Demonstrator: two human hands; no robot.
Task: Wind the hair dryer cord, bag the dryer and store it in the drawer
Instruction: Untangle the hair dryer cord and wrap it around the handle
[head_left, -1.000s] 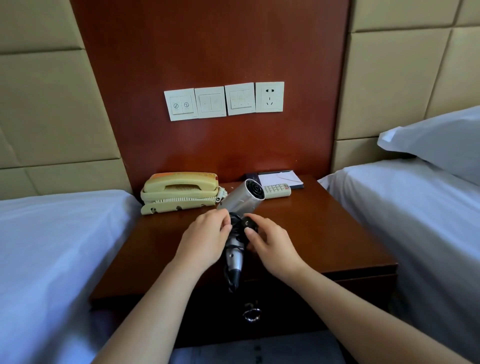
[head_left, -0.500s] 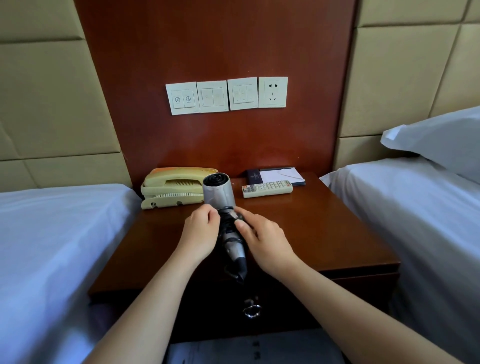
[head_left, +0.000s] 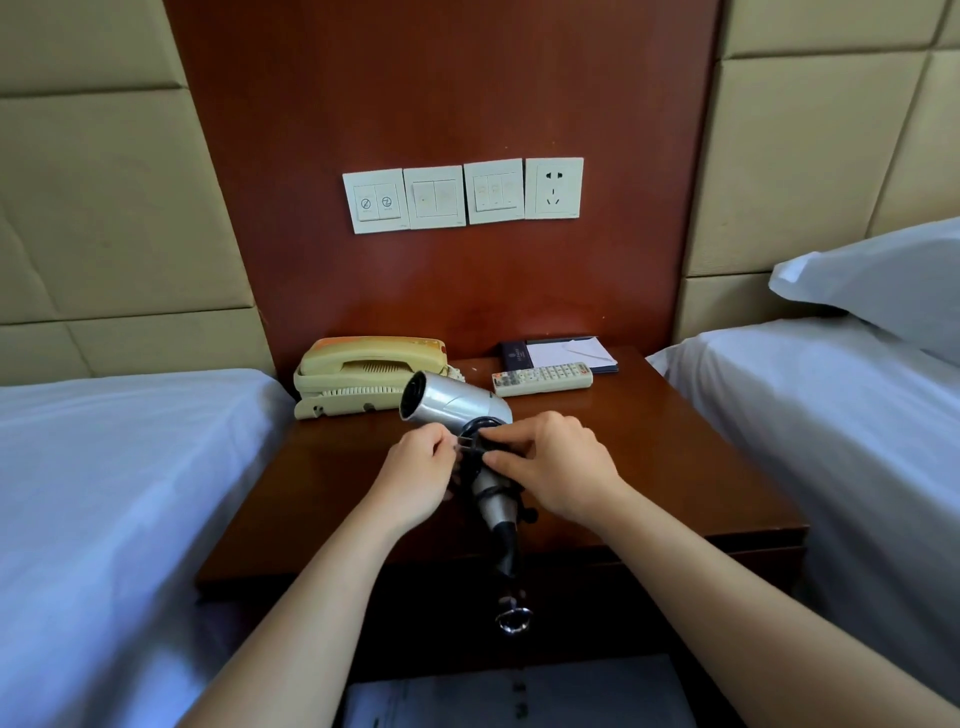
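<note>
— Dryer location?
— Hair dryer (head_left: 451, 402) held above nightstand (head_left: 675, 467), nozzle toward ten o'clock.
— Grip?
— Left hand (head_left: 415, 475) and right hand (head_left: 558, 467) both pinch the cord (head_left: 475, 452) wound round its handle.

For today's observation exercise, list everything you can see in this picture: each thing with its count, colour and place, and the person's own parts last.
hair dryer: one, silver, held above the nightstand, nozzle to the left
cord: one, black, wound around the dryer's handle
nightstand: one, dark red-brown, between the beds
drawer ring pull: one, metal, nightstand front
telephone: one, cream, nightstand back left
remote control: one, white, nightstand back
notepad: one, white in dark holder, behind the remote
switch plates: three, white, wall panel
socket: one, white, right of switches
beds: two, white, either side
pillow: one, white, right bed
left hand: on the cord
right hand: on the cord
</note>
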